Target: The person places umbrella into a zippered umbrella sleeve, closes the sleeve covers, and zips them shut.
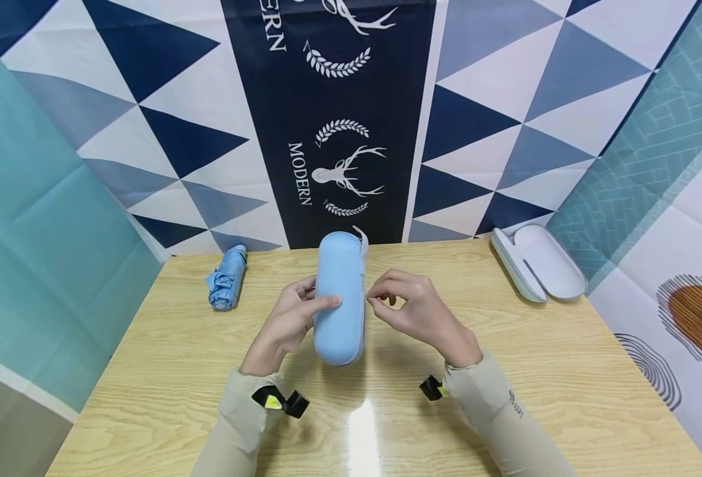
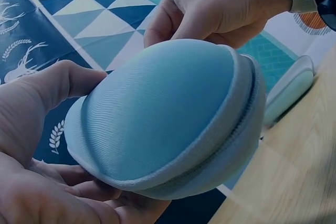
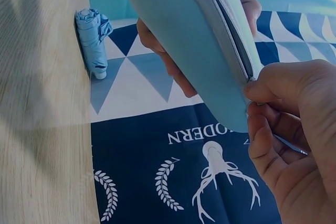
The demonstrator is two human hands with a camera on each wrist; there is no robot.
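Note:
A light blue zip case is held up over the table, its long side toward the right. My left hand grips it from the left, thumb across the front face and the other fingers behind. Along its edge runs a zipper with a pale border, and a dark gap shows between its sides in the right wrist view. My right hand pinches the zipper's pull at that edge between thumb and forefinger; the fingertips hide most of the pull. A pale strap loop stands out near the case's top.
A folded blue umbrella lies at the table's back left. At the back right, an open white clamshell case lies near the edge. Patterned cloth hangs behind the wooden table.

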